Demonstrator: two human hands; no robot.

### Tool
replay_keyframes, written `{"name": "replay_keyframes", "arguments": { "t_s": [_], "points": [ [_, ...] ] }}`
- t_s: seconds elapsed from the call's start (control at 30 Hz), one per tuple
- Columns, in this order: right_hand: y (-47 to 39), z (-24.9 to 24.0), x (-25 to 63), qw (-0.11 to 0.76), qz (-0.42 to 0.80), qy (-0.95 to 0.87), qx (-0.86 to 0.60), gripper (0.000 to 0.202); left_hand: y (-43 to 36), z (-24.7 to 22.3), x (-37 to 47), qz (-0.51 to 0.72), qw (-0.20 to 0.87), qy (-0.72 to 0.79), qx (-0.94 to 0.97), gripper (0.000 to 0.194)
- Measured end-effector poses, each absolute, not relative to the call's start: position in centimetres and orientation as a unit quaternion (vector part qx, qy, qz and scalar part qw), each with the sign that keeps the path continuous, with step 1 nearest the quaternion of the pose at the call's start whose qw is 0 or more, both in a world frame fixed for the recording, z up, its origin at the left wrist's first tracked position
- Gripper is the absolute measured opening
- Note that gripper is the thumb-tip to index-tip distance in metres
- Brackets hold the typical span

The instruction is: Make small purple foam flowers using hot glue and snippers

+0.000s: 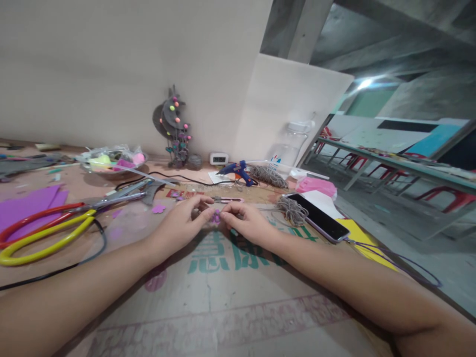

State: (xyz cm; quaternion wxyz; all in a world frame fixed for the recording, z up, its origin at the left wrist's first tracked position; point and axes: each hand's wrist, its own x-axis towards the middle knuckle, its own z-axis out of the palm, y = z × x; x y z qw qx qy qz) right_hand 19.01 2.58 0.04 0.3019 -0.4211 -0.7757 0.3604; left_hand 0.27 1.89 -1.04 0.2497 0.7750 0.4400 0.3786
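Above the cardboard mat, my left hand [191, 218] and my right hand [243, 220] come together at the fingertips. Between them is a small purple foam piece [216, 216], pinched from both sides; its exact shape is too small to make out. Just beyond the fingers lies a slim pink-edged cutter [228, 200]. A purple flower cut-out [158, 209] rests to the left of my left hand. Grey yarn [293, 210] lies in a loose bundle to the right of my right hand.
Red-and-yellow-handled scissors [55, 243] lie at left on purple sheets [22, 210]. A blue glue gun [240, 171], a white timer [218, 158] and a clear bottle [292, 146] stand behind. At right is a phone [320, 218]. A decorated moon ornament [173, 124] leans against the wall.
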Motion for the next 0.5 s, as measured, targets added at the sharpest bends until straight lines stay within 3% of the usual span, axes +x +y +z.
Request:
{"name": "replay_keyframes", "arguments": {
  "t_s": [0.13,0.5],
  "points": [
    [2.7,-0.21,19.12,0.303,0.357,-0.778,-0.419,0.024,1.8,-0.81,0.38,0.334,0.25,0.425,0.803,0.023],
    [2.8,-0.39,19.23,0.306,0.342,-0.787,-0.411,0.023,1.93,-0.9,0.55,0.353,0.316,0.41,0.779,0.02]
  ]
}}
